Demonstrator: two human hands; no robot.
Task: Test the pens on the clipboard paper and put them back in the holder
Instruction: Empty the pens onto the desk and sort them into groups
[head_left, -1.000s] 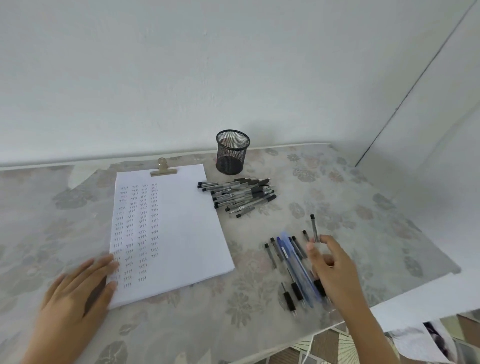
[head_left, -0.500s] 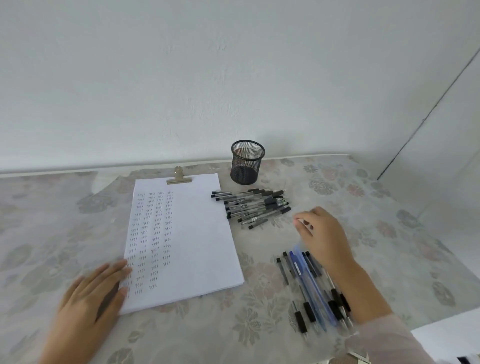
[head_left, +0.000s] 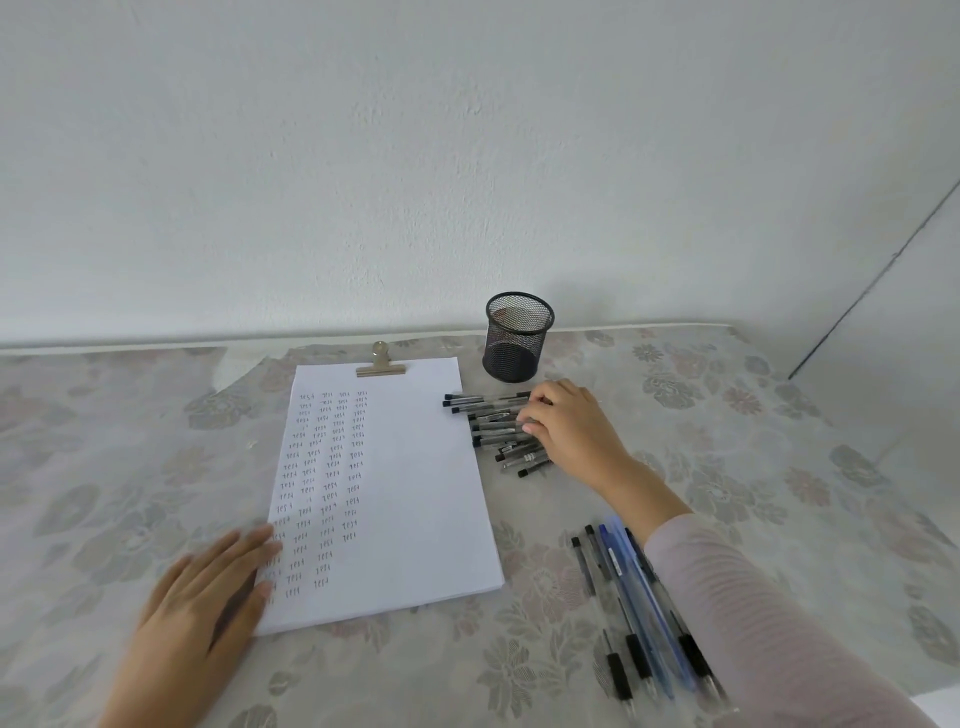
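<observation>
Blk mesh holder (head_left: 511, 358) upright behind pen pile (head_left: 491, 426), clipboard paper (head_left: 410, 493) (scribbled) just beside.

White sheet of paper (head_left: 415, 493) on the clipboard: four columns of short handwritten ink marks down its left half, row on row. The fourth column ends higher up than the rest. Each mark looks like the same short word repeated, but it is too small for me to read for sure. My left hand (head_left: 202, 608) lies over the lower-left edge and hides the start of the bottom rows.

Blue-barrelled pen (head_left: 615, 561), near group: small white label strip, print unreadable.

Clear-barrelled pens (head_left: 493, 431), far pile: any barrel print is too small to make out.

No brand or number legible.
</observation>
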